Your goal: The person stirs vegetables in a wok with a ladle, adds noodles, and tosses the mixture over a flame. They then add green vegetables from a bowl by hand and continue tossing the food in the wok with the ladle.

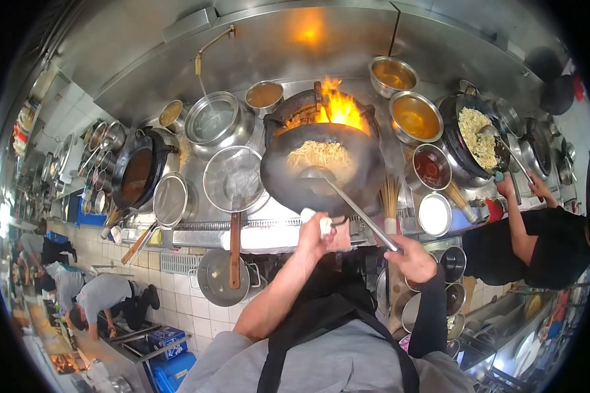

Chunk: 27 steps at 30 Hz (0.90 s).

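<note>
A dark, round-bowled wok (278,187) sits before us at the burner, orange flames (345,110) rising behind its far rim, while the left hand (313,240) is closed on a crumpled white cloth (324,224) at its near edge. The right hand (413,259) clasps the slender shaft of a metal ladle (361,213), its rounded bowl beside pale-golden, tangled, noodle-like strands (319,154) inside the wok, blurred by haze.
</note>
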{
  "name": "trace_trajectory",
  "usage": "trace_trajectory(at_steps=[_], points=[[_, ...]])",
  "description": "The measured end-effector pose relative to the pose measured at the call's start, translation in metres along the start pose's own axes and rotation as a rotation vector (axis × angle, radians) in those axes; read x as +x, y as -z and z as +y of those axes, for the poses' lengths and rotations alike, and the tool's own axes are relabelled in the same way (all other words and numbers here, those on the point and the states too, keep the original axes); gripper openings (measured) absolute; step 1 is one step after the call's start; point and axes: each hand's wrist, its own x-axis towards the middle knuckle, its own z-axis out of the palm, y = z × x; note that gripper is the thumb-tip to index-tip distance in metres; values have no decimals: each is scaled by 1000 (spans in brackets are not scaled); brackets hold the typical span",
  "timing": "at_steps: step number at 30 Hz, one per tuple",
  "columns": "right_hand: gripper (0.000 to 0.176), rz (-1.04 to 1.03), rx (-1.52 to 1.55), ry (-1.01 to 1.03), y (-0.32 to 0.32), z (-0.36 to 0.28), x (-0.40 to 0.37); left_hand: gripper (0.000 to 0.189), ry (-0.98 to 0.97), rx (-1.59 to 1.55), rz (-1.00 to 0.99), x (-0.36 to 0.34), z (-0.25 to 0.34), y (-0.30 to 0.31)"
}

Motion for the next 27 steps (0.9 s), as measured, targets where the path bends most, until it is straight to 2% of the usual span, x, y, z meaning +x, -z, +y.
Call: trace_trajectory(at_steps=[2,4,6,8,9,10,12,15,19,22,25,27], points=[[41,-39,-143,-41,11,-11,12,10,-12,5,-32,21,2,2],[42,33,-111,-74,-9,21,36,10,-26,41,-22,43,-13,16],[42,118,-82,-138,-23,17,52,12,-45,113,30,50,-49,43],[47,195,-211,-77,-31,9,47,13,48,227,60,37,-61,64],[48,208,-230,-76,-31,-1,40,13,127,265,99,28,-60,64],[49,222,-250,-73,-30,-8,34,13,110,313,125,20,-58,63],[48,209,-221,-54,-26,-6,23,10,24,227,35,19,-48,59],[46,149,-170,-82,-12,7,-2,12,-75,36,81,38,-14,20],[47,136,-130,46,6,-7,-11,15,-15,79,-51,112,-4,26],[48,186,-184,-133,-20,18,1,23,45,88,-93,125,3,27],[50,362,-65,-135,-73,73,9,37,167,-26,-128,111,13,37],[52,417,4,-183,-107,104,14,34,64,40,-111,77,19,53]])
